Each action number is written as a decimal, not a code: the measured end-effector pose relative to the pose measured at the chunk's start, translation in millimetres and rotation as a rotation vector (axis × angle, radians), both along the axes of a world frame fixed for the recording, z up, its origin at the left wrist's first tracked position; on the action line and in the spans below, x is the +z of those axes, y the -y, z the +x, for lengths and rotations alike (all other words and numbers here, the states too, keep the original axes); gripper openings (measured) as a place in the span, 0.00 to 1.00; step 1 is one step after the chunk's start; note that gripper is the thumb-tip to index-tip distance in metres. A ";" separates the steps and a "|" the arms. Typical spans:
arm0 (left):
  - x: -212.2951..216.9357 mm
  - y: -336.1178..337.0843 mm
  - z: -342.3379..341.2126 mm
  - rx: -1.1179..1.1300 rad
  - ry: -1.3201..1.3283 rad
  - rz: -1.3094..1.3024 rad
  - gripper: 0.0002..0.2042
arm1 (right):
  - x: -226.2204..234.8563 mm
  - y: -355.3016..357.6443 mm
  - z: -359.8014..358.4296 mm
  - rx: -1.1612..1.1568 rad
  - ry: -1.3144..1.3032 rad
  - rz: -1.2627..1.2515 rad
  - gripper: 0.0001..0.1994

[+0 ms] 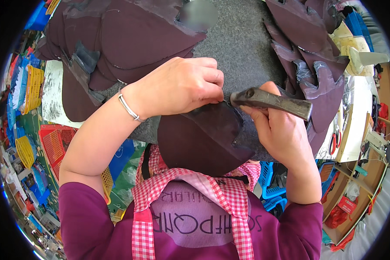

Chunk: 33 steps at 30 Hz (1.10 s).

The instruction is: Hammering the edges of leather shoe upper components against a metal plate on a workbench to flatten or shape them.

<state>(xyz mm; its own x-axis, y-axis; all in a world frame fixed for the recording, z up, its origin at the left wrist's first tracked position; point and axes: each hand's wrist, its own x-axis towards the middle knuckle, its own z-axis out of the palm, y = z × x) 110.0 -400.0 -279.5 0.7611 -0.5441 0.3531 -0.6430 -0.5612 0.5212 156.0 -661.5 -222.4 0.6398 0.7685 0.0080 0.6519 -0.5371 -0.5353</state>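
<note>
In front of me a dark maroon cut piece (195,141) hangs over the near edge of a grey felt-like work surface (242,47). Its upper edge has a thin black margin. My left hand (186,84) is closed at that edge, fingertips pinching it; the fingertips are partly hidden. My right hand (281,130) grips a hammer (286,104) close to its metal head, just right of my left fingers. Most of the hammer's handle is hidden by the hand. The hammer's narrow end is beside the piece's upper edge; I cannot tell whether they touch.
Overlapping maroon pieces (138,34) lie at the far left, and another pile (307,47) at the right. Red-handled scissors (335,139) rest on the right side. Below the surface stand a red basket (52,145) at left and a blue basket (269,184) at right.
</note>
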 end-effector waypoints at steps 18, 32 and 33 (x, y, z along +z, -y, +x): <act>1.0 17.5 -37.0 0.403 0.116 0.127 0.10 | -11.9 -15.6 -4.0 0.003 0.042 -0.004 0.08; -2.9 22.7 -52.9 0.508 0.052 0.003 0.12 | -14.2 -19.5 4.2 0.051 0.030 0.083 0.08; -3.4 22.8 -53.1 0.500 0.053 -0.001 0.12 | -13.7 -19.9 6.5 0.054 0.032 0.085 0.08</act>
<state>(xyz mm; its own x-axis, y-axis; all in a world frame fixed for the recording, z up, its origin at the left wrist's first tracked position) 56.9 -422.8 -282.8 0.9096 -0.1168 0.3988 -0.3211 -0.8067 0.4961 162.6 -641.5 -236.1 0.5960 0.7974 0.0944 0.6962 -0.4546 -0.5555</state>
